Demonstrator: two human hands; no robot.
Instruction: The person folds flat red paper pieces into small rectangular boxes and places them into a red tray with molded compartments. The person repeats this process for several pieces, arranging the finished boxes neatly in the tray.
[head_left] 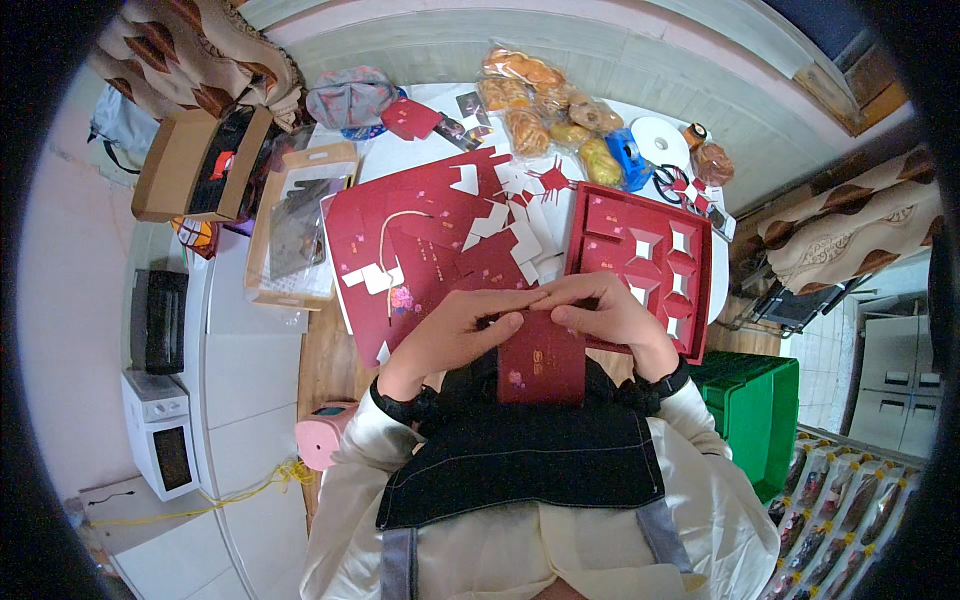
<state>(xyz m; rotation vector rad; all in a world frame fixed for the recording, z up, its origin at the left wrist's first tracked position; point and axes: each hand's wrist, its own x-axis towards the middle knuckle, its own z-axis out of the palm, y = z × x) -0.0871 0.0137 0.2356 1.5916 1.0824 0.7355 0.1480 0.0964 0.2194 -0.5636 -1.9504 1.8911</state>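
Close to my body I hold a dark red printed card piece [541, 365], perhaps a small folded box, by its upper edge. My left hand [450, 328] pinches its upper left part, with the thumb on the near face. On the upper right part my right hand [608, 312] does the same, and the fingertips of both hands nearly meet. The fingers behind the card are partly hidden. Beyond my hands lie flat dark red printed card sheets [440, 240], with a beige cord [388, 250] across them. At the right is a red box [709, 270] with several square openings in its insert.
White-backed card pieces [520, 245] lie mid-table. Bagged bread [520, 70], a blue tape dispenser [628, 160], a white tape roll [660, 140] and scissors [668, 183] sit at the back right. A cardboard tray [275, 297] stands left; a green crate [745, 400] is low right.
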